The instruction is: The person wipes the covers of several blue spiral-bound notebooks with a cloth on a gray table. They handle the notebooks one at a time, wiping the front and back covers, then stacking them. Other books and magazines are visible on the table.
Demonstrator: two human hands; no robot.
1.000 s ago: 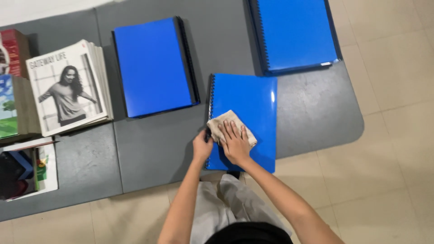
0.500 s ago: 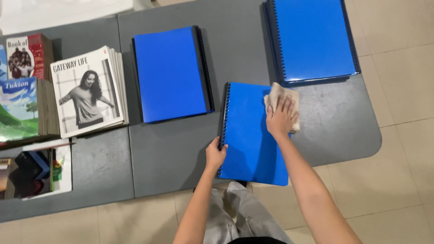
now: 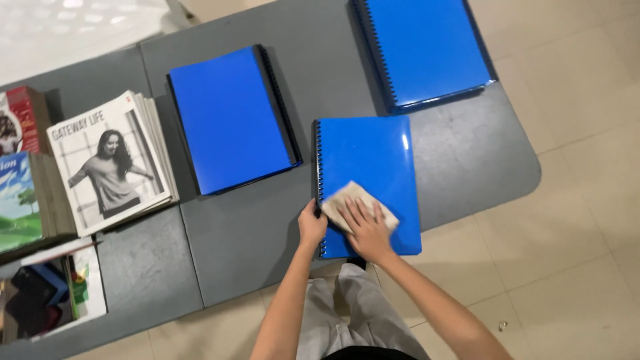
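A blue spiral-bound folder (image 3: pixel 370 173) lies flat on the grey table (image 3: pixel 253 253), w/ its near end at the table's front edge, its black spiral spine along the 9 o'clock side. On the lower part of its cover sits a beige cloth (image 3: pixel 357 203), crumpled, approx. centre-left of the cover. The right hand (image 3: pixel 365 230) lies palm-down on the cloth, fingers spread and flat, pressing it to the cover; not clenched round it. The left hand (image 3: pixel 312 225) grips the folder's spine edge at 9 o'clock from the cloth, fingers curled over the binding, thumb side just beside the cloth.

Outward: at 10 o'clock from the folder, a second blue folder (image 3: pixel 230 120) w/ a black spine on its right side lies flat, near but apart from the first. At 1 o'clock, a third blue spiral folder (image 3: pixel 427 50) lies at the table's far end, partly cut by the frame's top edge, also apart.

Further at 9 o'clock, a stack of magazines (image 3: pixel 110 163), top one white w/ a b/w photo of a person on it. Left of that, a pile of books (image 3: pixel 20 193) at the frame edge, one w/ a green-and-sky cover. At 8 o'clock, more items (image 3: pixel 47 293) at the table's front-left corner, too dark to tell apart. Beige floor tiles (image 3: pixel 567 233) at 3 o'clock. The person's grey trousers (image 3: pixel 340 313) show at 6 o'clock, below the table edge.
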